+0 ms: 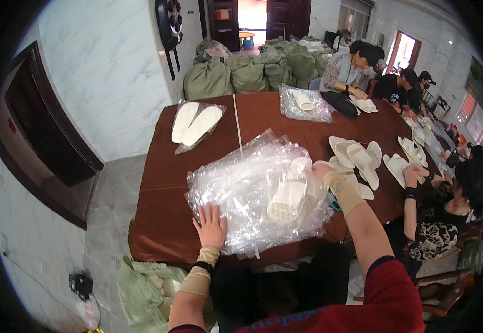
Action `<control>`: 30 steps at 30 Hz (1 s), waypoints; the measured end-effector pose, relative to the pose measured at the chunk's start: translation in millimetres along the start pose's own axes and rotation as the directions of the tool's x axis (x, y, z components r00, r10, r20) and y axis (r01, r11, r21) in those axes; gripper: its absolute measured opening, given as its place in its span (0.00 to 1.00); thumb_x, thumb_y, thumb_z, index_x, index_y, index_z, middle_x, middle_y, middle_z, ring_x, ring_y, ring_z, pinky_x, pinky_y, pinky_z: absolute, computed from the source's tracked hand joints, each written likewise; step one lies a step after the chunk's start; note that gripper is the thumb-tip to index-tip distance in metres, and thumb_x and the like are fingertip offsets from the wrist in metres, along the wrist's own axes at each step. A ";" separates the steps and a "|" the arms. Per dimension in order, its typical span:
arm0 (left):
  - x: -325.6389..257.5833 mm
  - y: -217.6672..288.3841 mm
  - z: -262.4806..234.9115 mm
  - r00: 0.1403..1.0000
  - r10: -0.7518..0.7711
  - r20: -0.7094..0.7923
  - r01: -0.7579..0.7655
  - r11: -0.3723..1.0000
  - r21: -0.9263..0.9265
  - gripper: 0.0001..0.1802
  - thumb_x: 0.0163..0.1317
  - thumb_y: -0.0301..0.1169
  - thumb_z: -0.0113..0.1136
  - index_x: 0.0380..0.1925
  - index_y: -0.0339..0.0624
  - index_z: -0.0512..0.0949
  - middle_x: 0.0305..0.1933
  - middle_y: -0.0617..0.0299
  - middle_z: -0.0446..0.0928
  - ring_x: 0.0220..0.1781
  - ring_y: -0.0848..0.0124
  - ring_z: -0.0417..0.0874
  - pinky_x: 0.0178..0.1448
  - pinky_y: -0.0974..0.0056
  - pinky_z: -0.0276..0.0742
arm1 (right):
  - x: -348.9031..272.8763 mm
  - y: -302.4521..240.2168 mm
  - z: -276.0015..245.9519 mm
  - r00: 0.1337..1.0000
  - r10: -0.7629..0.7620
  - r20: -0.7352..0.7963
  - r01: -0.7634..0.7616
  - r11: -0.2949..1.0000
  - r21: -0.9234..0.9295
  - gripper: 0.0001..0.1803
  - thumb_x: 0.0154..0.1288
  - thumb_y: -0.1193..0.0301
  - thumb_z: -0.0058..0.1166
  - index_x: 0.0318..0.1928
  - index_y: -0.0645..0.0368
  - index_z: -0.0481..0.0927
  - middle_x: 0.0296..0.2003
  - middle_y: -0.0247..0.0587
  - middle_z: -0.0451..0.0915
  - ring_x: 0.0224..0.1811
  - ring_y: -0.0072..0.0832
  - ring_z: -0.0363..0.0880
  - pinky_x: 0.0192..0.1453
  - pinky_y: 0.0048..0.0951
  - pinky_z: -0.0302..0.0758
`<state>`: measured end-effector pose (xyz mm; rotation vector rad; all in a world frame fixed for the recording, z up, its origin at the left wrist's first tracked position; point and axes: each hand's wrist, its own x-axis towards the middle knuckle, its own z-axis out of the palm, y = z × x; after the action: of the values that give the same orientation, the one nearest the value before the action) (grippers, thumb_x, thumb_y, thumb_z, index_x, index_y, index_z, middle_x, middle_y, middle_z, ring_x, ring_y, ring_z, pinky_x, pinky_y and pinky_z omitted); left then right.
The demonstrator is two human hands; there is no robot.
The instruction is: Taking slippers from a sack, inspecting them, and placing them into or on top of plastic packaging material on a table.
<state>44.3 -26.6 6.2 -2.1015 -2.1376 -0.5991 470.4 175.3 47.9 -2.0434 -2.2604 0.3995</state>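
A loose stack of clear plastic bags (236, 188) covers the near middle of the table. My left hand (211, 226) rests on its near left edge, fingers spread. At the right side of the stack lie cream slippers (287, 201), one sole up with a bumpy tread; whether they are inside the top bag I cannot tell. My right hand (323, 171) is closed at the far right end of these slippers, its fingertips partly hidden. Just beyond it is a pile of loose cream slippers (358, 158).
The table has a brown cloth (164, 194). Bagged slippers (194, 125) lie far left, another bagged slipper (302, 100) farther back. Co-workers handle slippers along the right side, one person (447, 211) close by. Green sacks (208, 80) stand behind; an open sack (150, 288) sits near left.
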 end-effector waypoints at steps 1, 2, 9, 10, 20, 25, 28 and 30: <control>-0.9 0.3 1.9 1.000 -0.016 0.024 0.016 1.000 -0.001 0.28 0.65 0.46 0.46 0.64 0.51 0.64 0.73 0.59 0.53 0.75 0.51 0.48 0.70 0.35 0.42 | 2.6 -2.6 2.1 1.000 -0.001 -0.011 0.001 1.000 0.006 0.25 0.59 0.49 0.53 0.43 0.58 0.82 0.40 0.51 0.82 0.46 0.47 0.79 0.50 0.38 0.73; -5.4 -4.6 1.9 0.999 -0.031 0.008 0.031 1.000 0.002 0.28 0.65 0.46 0.46 0.63 0.50 0.65 0.73 0.59 0.53 0.75 0.52 0.48 0.70 0.35 0.42 | 4.8 -18.5 3.7 0.998 -0.022 0.051 0.019 0.998 0.060 0.27 0.58 0.48 0.54 0.44 0.59 0.82 0.40 0.52 0.82 0.46 0.47 0.79 0.50 0.37 0.73; 4.7 3.3 4.4 1.000 -0.001 -0.029 0.001 1.000 0.004 0.30 0.64 0.46 0.47 0.65 0.51 0.62 0.73 0.59 0.54 0.74 0.51 0.49 0.70 0.35 0.43 | -10.4 -2.6 -95.6 0.952 0.230 -0.204 -0.113 0.879 0.464 0.29 0.53 0.50 0.62 0.41 0.65 0.82 0.34 0.48 0.84 0.34 0.36 0.83 0.42 0.35 0.76; 11.2 11.9 5.3 0.999 0.021 -0.043 -0.021 1.000 -0.009 0.30 0.64 0.45 0.47 0.66 0.51 0.61 0.72 0.58 0.55 0.74 0.51 0.50 0.70 0.35 0.44 | -20.3 25.4 -103.6 0.750 -0.210 -0.628 0.452 0.856 0.253 0.26 0.55 0.53 0.62 0.42 0.66 0.82 0.34 0.46 0.84 0.32 0.32 0.82 0.40 0.32 0.76; -1.3 -12.6 7.5 1.000 0.012 -0.003 -0.012 0.999 0.049 0.32 0.64 0.44 0.48 0.67 0.51 0.58 0.74 0.58 0.51 0.75 0.52 0.47 0.70 0.34 0.44 | -102.7 -140.0 -43.0 0.776 -0.018 -0.631 0.497 0.633 0.593 0.28 0.58 0.61 0.60 0.54 0.65 0.72 0.42 0.52 0.80 0.44 0.37 0.79 0.49 0.34 0.72; 4.3 -16.5 4.0 1.000 -0.003 0.014 0.004 0.998 -0.068 0.31 0.66 0.45 0.46 0.68 0.53 0.57 0.74 0.59 0.50 0.76 0.55 0.46 0.70 0.35 0.41 | -80.8 -98.3 15.0 0.853 0.090 -0.514 0.322 0.684 0.654 0.27 0.59 0.60 0.60 0.54 0.62 0.71 0.42 0.51 0.80 0.45 0.39 0.78 0.51 0.33 0.72; 9.6 -46.4 -24.6 0.995 -0.094 -0.039 0.038 0.706 -0.707 0.25 0.70 0.41 0.42 0.66 0.52 0.62 0.73 0.57 0.53 0.75 0.56 0.48 0.71 0.37 0.38 | -73.4 -101.7 21.7 0.822 0.115 -0.558 0.405 0.571 0.714 0.17 0.59 0.75 0.60 0.47 0.66 0.73 0.36 0.43 0.78 0.38 0.27 0.74 0.48 0.31 0.73; 10.5 -27.4 -74.9 0.973 -0.060 -0.222 -0.094 0.777 -0.623 0.26 0.68 0.41 0.44 0.66 0.53 0.63 0.73 0.56 0.52 0.75 0.56 0.48 0.71 0.37 0.39 | -103.0 -139.7 -5.5 0.851 0.127 -0.509 0.276 0.717 0.640 0.18 0.58 0.73 0.61 0.47 0.68 0.72 0.35 0.45 0.77 0.38 0.27 0.74 0.49 0.31 0.73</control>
<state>1.3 -41.0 72.6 -2.1623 -1.9485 -1.6723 348.1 62.9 98.9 -1.4145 -1.5157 0.5102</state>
